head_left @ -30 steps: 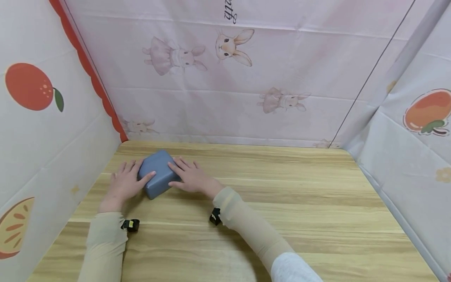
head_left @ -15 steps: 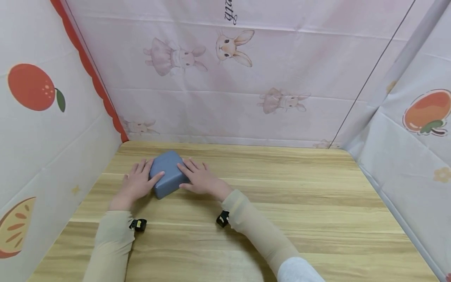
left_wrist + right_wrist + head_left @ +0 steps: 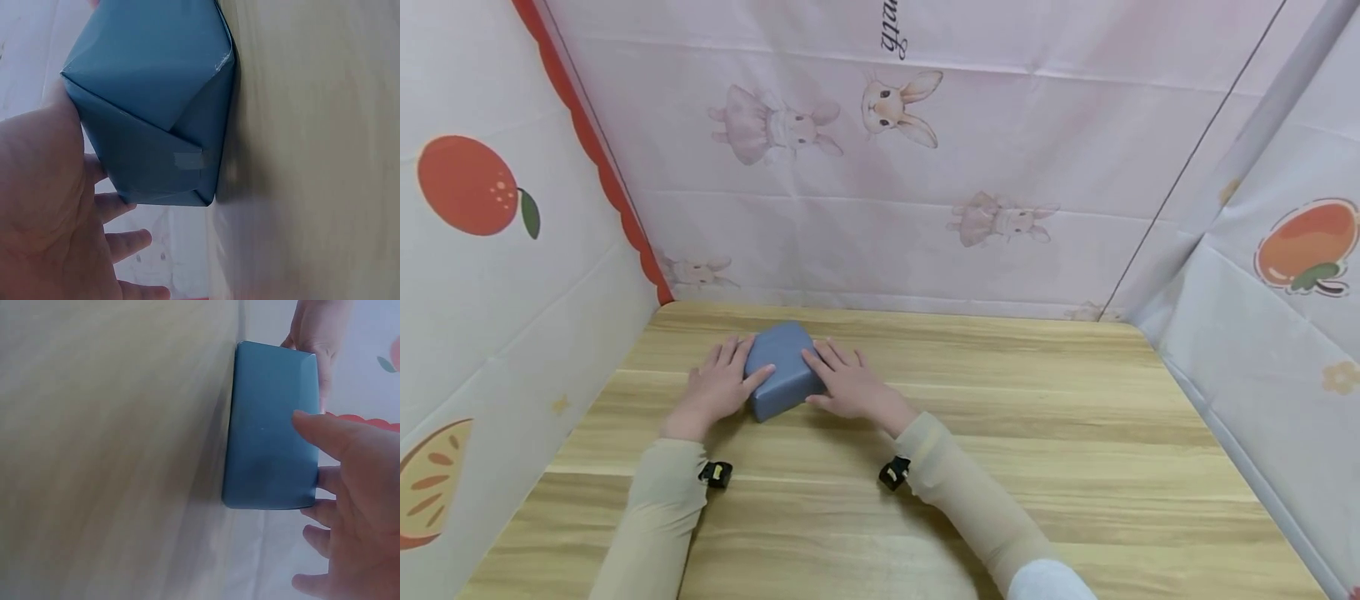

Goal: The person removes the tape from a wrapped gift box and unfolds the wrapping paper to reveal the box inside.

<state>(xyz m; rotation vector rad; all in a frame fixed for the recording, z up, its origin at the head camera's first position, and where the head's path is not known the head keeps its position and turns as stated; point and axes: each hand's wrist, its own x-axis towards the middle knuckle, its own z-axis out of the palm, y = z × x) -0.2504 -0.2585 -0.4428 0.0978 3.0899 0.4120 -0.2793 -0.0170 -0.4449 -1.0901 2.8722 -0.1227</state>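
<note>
On the left, a white cloth wall (image 3: 550,325) has a round red-orange fruit picture (image 3: 467,185) with a green leaf. Next comes the left hand (image 3: 711,393), coming out of a stretchy beige sleeve (image 3: 655,508). Its fingers are spread, with gaps between the tips. They touch the left side of a blue, chunky box wrapped in smooth paper (image 3: 781,367), and its thumb lies over the top. The box is near the back left of a striped, wood-look table (image 3: 1075,433). One end has folded paper flaps and a small pale patch (image 3: 188,160). The right hand (image 3: 853,392) touches the box's right side with its fingers fanned wide. Above, on a pale pink cloth wall (image 3: 865,167), black sideways letters (image 3: 892,27) end in "th"; the rest is cut off. Far right is another orange fruit picture (image 3: 1306,244).
</note>
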